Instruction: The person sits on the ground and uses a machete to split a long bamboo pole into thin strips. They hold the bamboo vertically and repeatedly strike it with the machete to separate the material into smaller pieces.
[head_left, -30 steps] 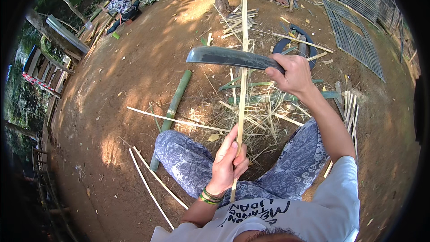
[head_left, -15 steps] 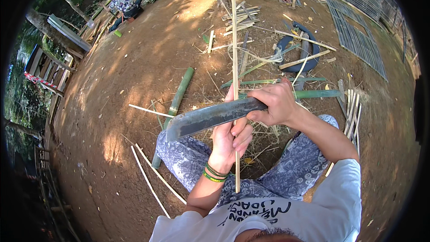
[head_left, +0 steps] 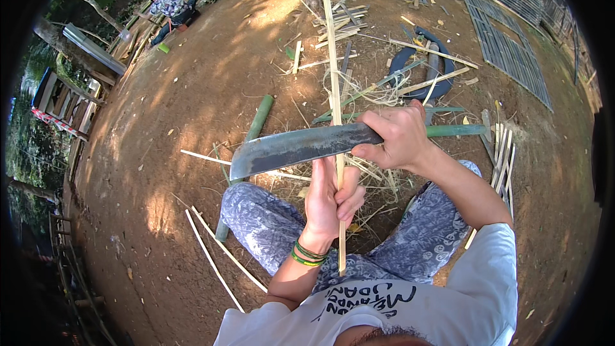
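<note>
Left hand (head_left: pixel 333 198): fingers curled closed about a long, pale, flat bamboo strip (head_left: pixel 334 90), gripped below the blade. Right hand (head_left: pixel 397 136): closed around the handle end of a broad, dark grey steel machete (head_left: pixel 291 147), whose blade points left and crosses over the strip; whether the edge touches cannot be told. Strip: runs from above the lap past the upper picture edge.

Grey-blue patterned trousers (head_left: pixel 256 218): knees bent apart. Green round bamboo pole (head_left: pixel 259 117): on the ground beyond the left knee. Thin pale curled shavings (head_left: pixel 384 182): scattered between the knees and farther out. Black curved ring (head_left: pixel 397 64): on the brown earth, upper right. Slatted grey bamboo panel (head_left: pixel 506 57): far right. Two other people: low to the ground, in the background.
</note>
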`<move>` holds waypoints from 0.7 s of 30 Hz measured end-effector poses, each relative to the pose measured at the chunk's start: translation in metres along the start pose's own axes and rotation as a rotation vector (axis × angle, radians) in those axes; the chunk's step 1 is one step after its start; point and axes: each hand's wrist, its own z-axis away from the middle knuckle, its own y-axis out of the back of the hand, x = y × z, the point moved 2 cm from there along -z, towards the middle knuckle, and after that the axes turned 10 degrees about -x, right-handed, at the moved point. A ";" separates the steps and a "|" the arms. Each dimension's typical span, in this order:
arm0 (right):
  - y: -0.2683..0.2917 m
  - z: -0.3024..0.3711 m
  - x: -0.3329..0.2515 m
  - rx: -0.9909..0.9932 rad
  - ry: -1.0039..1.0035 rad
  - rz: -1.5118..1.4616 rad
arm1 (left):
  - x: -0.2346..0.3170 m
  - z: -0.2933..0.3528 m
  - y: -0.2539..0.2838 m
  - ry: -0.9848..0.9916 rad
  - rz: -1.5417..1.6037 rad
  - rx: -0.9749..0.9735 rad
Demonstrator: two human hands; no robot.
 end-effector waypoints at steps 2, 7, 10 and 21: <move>-0.005 0.001 -0.005 -0.021 0.037 0.004 | 0.004 -0.003 -0.003 -0.036 -0.107 0.030; -0.004 0.001 -0.011 -0.030 0.079 0.044 | 0.000 0.001 -0.001 -0.033 -0.232 0.180; -0.002 0.002 -0.009 -0.025 0.075 0.074 | -0.004 0.007 -0.003 -0.026 -0.228 0.089; 0.005 -0.002 0.027 0.059 -0.078 0.082 | -0.022 0.027 0.000 -0.006 -0.266 0.019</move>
